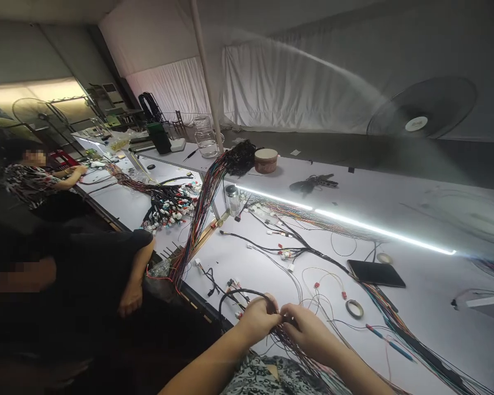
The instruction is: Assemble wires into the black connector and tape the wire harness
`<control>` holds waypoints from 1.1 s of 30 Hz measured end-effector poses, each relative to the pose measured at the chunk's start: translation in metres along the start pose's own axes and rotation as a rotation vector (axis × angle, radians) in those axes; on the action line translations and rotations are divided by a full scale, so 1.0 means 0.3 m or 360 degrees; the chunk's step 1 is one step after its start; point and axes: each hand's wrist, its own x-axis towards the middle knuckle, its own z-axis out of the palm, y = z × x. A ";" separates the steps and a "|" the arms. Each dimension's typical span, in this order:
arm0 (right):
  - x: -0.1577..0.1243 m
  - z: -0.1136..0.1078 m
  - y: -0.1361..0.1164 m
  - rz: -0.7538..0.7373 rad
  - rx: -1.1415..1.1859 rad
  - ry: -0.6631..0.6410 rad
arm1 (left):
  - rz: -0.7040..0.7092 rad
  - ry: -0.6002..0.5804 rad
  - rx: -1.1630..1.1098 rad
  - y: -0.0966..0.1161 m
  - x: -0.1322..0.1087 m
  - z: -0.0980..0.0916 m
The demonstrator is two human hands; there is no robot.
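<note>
At the front of the white table, my left hand (257, 318) is closed around a wire harness (247, 292), whose black-wrapped end loops out to the left. My right hand (308, 332) is closed close beside it, thumb and fingers on the same harness. A small dark piece between the two hands is too hidden to name. Loose coloured wires run from under the hands toward my body. White connectors (197, 263) on short black branches lie left of the hands. A roll of black tape (354, 309) rests to the right, near a blue pen-like tool (401, 351).
A second harness (325, 257) stretches across the table, beside a black tablet or phone (376, 273). A thick wire bundle (203, 211) hangs off the shelf, near a glass jar (233, 200) and a round tub (265, 161). Co-workers (135, 274) are at the left.
</note>
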 end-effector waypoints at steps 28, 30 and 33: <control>-0.198 -0.019 0.452 0.0395 -0.0711 0.0371 | -0.0379 0.0144 0.0156 -0.158 0.079 0.118; -0.226 -0.013 0.542 0.0603 -0.0853 0.0414 | -0.0406 0.0185 0.0097 -0.147 0.083 0.122; -0.203 0.032 0.500 0.0437 -0.0689 0.0571 | -0.0443 0.0202 -0.0103 -0.133 0.085 0.124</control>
